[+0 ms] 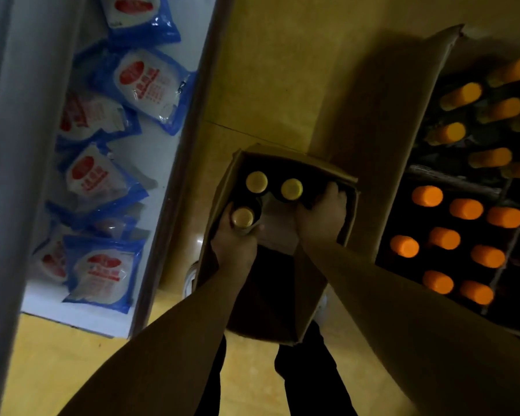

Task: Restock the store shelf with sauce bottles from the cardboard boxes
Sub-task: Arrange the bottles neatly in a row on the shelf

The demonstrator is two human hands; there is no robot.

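Box (282, 159): open, low in front of the person and close beside the shelf, so both arms reach straight down into it.
Near bottle (242, 218): upright at the box's left wall, yellow cap up.
Left hand (234, 244): fingers wrapped round the near bottle just under the cap, a grip suited, I'd judge, to lifting it straight out.
Right hand (321, 217): sunk in the far right corner, fingers curled. I can't tell whether it holds a bottle or the wall.
Other bottles (291, 189): two, upright at the far end.
Shelf (87, 316): on the left, carrying blue bags (144, 82).
Big boxes (463, 235): on the right, full of orange caps, likely further stock.
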